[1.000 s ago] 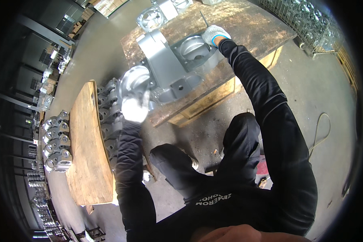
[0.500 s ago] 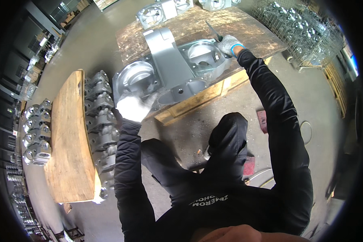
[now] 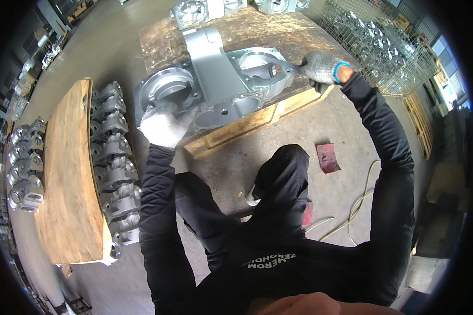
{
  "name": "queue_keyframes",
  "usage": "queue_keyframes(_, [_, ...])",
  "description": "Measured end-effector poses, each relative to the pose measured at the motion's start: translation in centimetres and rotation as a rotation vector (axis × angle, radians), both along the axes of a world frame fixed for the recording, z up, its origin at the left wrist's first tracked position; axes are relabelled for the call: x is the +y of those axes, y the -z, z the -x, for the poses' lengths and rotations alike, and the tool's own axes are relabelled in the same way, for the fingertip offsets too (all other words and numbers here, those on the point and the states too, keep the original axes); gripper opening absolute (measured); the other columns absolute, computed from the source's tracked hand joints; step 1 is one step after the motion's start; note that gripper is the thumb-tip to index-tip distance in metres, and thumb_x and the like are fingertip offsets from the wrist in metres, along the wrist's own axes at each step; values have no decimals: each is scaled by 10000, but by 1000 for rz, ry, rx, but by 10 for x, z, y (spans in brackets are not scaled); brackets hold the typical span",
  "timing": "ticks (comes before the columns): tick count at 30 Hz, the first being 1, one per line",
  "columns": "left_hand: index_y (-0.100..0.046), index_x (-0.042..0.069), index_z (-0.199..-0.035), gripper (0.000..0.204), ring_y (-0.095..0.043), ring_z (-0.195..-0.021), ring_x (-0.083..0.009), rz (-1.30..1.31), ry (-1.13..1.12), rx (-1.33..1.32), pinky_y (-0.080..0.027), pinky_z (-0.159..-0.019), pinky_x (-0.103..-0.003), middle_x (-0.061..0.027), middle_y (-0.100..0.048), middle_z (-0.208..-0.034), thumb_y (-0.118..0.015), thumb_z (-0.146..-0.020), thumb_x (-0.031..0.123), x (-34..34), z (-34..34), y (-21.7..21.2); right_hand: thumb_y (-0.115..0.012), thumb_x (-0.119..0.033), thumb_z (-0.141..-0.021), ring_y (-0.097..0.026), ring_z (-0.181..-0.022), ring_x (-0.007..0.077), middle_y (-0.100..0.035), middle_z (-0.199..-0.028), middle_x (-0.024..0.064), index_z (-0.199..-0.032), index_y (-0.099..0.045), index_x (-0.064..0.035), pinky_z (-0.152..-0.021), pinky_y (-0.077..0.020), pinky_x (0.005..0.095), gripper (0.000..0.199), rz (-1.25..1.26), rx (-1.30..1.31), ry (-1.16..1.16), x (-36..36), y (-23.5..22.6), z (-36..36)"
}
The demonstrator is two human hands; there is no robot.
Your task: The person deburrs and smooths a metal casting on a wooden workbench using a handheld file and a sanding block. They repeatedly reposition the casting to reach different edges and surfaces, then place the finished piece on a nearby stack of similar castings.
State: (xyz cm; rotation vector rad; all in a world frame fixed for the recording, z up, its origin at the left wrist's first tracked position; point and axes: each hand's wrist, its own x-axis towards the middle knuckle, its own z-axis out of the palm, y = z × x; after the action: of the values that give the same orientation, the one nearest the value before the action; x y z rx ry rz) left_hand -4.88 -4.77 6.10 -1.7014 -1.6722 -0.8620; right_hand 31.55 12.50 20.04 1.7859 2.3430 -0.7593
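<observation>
A large grey metal casting (image 3: pixel 178 84) with two round bores and a raised curved middle section lies on the worn wooden bench. My left hand (image 3: pixel 164 127), in a white glove, rests on its near left edge. The thumb looks spread from the fingers, though glare and blur hide their exact shape. My right hand (image 3: pixel 320 69), in a grey glove with a blue cuff, is closed on a slim hand tool with a flat, file-like blade (image 3: pixel 287 66). The blade points left over the casting's right end. The tool's handle is hidden in my fist.
More castings (image 3: pixel 190 14) stand at the bench's far edge. Beyond the bench's right side is a wire cage (image 3: pixel 376 50) full of metal parts. To my left, several castings (image 3: pixel 115 144) line a wooden board (image 3: pixel 68 178). A red pad (image 3: pixel 328 158) and a hose (image 3: pixel 360 202) lie on the floor.
My right hand has moved right and slightly nearer, off the casting's right end; the tool has swung from pointing up and away to pointing left. My left hand stays on the casting.
</observation>
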Motion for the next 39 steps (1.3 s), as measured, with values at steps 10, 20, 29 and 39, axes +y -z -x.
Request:
queue_keyframes(10, [-723, 84, -738, 467, -678, -597, -318, -37, 21, -21, -541, -609, -406, -128, -695, -674, -858, -747, 531, 0, -7, -5, -675, -248, -820, -706, -911, 446, -712, -934, 289, -944, -755, 23, -828, -560, 500, 308, -555, -44, -440, -16, 34, 39])
queue_keyframes(20, [-725, 89, -691, 422, -647, -567, -319, -6, -10, 9, -521, -603, -411, -134, -650, -618, -875, -732, 481, 3, -4, 1, -883, -76, -675, -746, -852, 212, -797, -969, 124, -1153, -789, -80, -795, -594, 362, 487, -288, 166, -644, 34, -6, -30])
queue_keyframes(29, [-709, 77, -689, 434, -633, -590, -347, 46, -7, 19, -510, -611, -446, -136, -649, -643, -851, -778, 477, 5, 1, 4, -882, -192, -777, -614, -506, 151, -709, -716, 77, -1147, -779, -53, -439, -489, 298, 409, -27, 379, -175, 83, 27, -30])
queue_keyframes(39, [-660, 30, -1290, 450, -704, -1027, -362, 19, 101, -113, -550, -920, -450, -242, -715, -1111, -631, -999, 372, 32, -10, -19, -681, -335, -1013, -712, -668, 131, -759, -860, 60, -1240, -731, -78, -611, -601, 300, 346, -144, 662, -262, -1, 34, -31])
